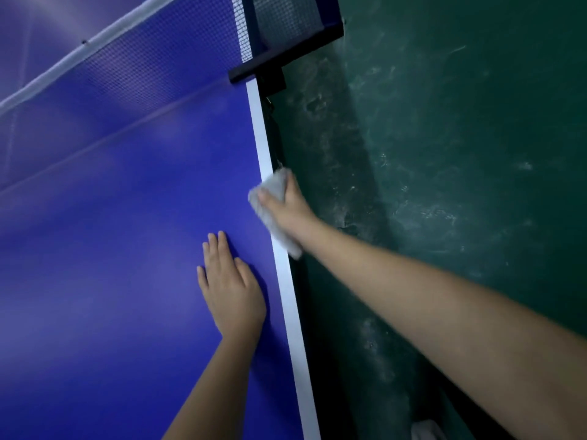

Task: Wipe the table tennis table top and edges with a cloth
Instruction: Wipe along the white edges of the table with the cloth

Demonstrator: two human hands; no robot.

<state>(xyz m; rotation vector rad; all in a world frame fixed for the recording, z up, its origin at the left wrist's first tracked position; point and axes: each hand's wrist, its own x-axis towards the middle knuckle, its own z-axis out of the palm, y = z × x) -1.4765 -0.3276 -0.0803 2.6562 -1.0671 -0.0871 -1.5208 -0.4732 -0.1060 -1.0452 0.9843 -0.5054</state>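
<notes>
The right hand (pixel 287 208) is curled round a grey cloth (pixel 275 184) and squeezes it against the side edge of the blue table tennis table (pixel 127 249). The cloth sits on the white stripe (pixel 263 138) that runs along that edge, partway between the left hand (pixel 230 290) and the black net clamp (pixel 286 55). Some of the cloth hangs over the side. The left hand lies flat on the table, fingers straight, holding nothing, just beside the white stripe.

The job right now looks like wiping the edge. To do it well, the hand should press the cloth on the top of the stripe and on the side under it, and slide in one long, slow line toward the net (pixel 143 68). The flat hand can help hold the body steady. Near the clamp the cloth should go round with care so it does not snag. The green floor (pixel 444 154) looks dusty, so the cloth should not drop there
</notes>
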